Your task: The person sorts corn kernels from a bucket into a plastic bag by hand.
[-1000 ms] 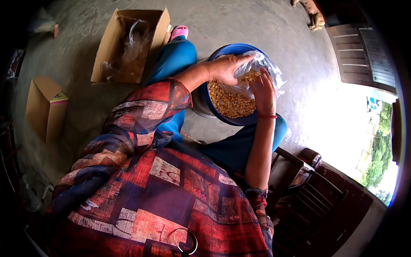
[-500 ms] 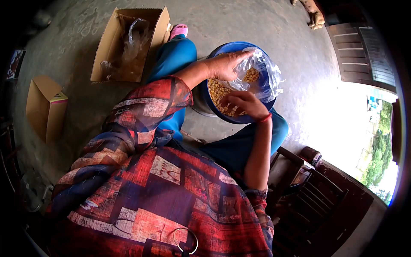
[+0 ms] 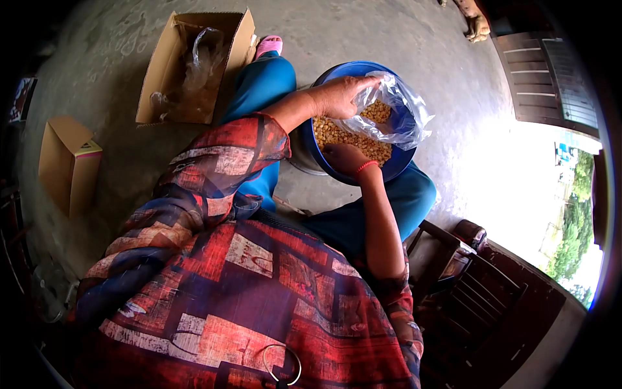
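Note:
A blue tub (image 3: 400,167) holds a layer of small yellow-brown kernels (image 3: 376,148); their exact kind is hard to tell. A clear plastic bag (image 3: 413,133) lies partly inside it, with some kernels in its bottom. At the tub's far left side, my left hand (image 3: 338,97) grips the bag's mouth between thumb and fingers, holding it spread. Down in the tub, my right hand (image 3: 346,158) is curled into the kernels at the near left wall. Its fingertips are hidden. A red bracelet circles that wrist.
An open cardboard box (image 3: 148,97) with crumpled clear plastic stands at the upper left. Below it is a smaller cardboard box (image 3: 55,159). My knees flank the tub on the concrete floor. Dark wooden furniture (image 3: 479,292) stands at the lower right, beside a bright doorway. An animal's paw (image 3: 478,29) shows at top.
My right hand has moved left and down into the kernels, and its spread fingers have curled in. My left hand keeps its grip while the bag's opening has widened slightly.

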